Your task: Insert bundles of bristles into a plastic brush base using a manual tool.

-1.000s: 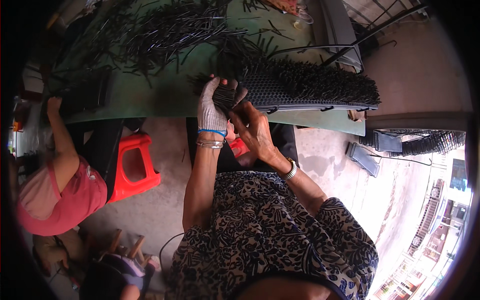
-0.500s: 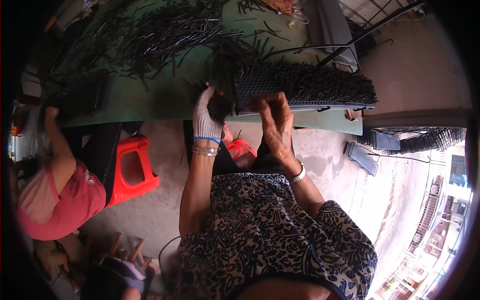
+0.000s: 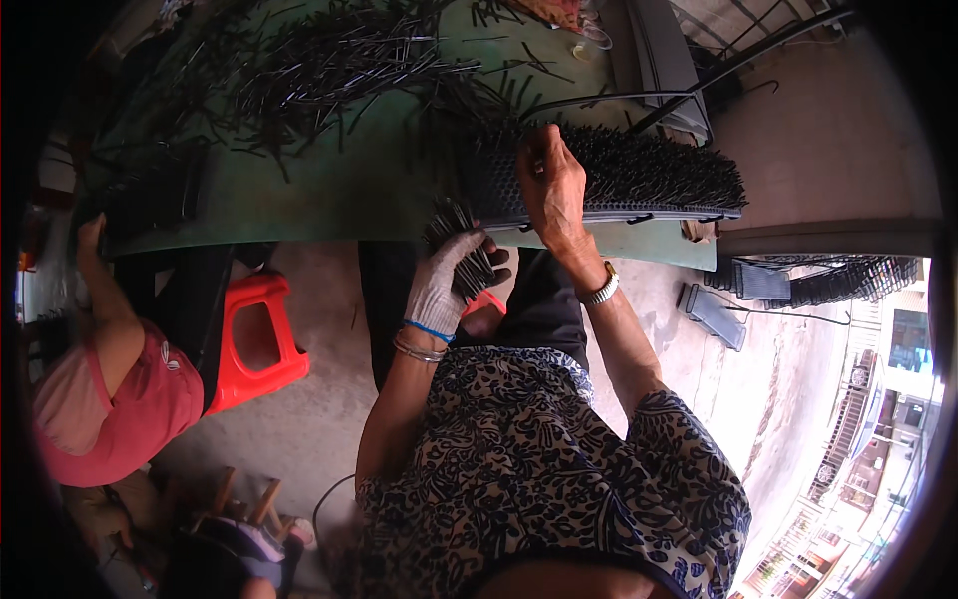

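My left hand (image 3: 435, 290), in a white knit glove with a blue edge, is closed around a bundle of thin black strips (image 3: 455, 226) just off the table's near edge. My bare right hand (image 3: 557, 195) is above a long black perforated panel (image 3: 497, 186), fingers pinched together. Whatever is between those fingertips is too small or hidden to make out. Upright black strips (image 3: 659, 168) stand densely in the panel's right part, while bare holes show at its left end beside my right hand.
A heap of loose black strips (image 3: 349, 65) lies across the green table (image 3: 254, 195). At left a person in pink (image 3: 130, 419) sits by a red plastic stool (image 3: 257, 344). Grey panels (image 3: 711, 317) and black racks (image 3: 848, 282) rest on the floor at right.
My left hand has come back toward me and slightly right, so its bundle of strips shows clearly. My right hand has moved up and farther over the perforated panel.
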The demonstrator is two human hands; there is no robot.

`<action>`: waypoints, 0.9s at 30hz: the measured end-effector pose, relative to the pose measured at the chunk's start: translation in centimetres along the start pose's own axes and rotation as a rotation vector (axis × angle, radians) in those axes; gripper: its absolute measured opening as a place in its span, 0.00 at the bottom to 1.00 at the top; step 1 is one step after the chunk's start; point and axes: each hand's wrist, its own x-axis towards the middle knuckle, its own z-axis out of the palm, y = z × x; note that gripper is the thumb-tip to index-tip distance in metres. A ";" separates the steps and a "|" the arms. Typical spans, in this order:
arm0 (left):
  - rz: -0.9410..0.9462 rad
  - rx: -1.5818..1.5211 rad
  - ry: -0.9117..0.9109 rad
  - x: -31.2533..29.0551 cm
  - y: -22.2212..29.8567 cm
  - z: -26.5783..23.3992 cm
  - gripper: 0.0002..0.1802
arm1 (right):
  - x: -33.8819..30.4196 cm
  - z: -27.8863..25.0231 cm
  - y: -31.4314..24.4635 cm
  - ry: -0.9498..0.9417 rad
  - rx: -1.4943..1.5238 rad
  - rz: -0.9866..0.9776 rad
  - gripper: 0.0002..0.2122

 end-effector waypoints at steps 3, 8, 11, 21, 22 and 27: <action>-0.008 0.028 -0.044 0.2 -0.6 -0.5 0.08 | 0.7 -0.1 0.0 -0.004 -0.011 -0.048 0.07; 0.069 0.046 -0.035 -0.1 -1.0 0.6 0.07 | 1.6 -0.3 0.4 -0.048 -0.030 -0.087 0.05; 0.095 0.133 0.034 -0.6 -0.8 1.5 0.07 | 2.0 -0.3 0.2 -0.057 0.007 -0.095 0.05; 0.096 0.159 0.047 -1.2 -1.2 1.6 0.05 | 1.4 0.0 0.6 -0.133 -0.020 -0.045 0.04; 0.097 0.170 0.038 -1.3 -1.2 1.7 0.05 | 1.4 0.2 0.6 -0.152 -0.107 -0.076 0.04; 0.107 0.296 0.021 -1.0 -1.6 1.3 0.06 | 1.5 0.9 1.1 -0.151 -0.230 -0.137 0.07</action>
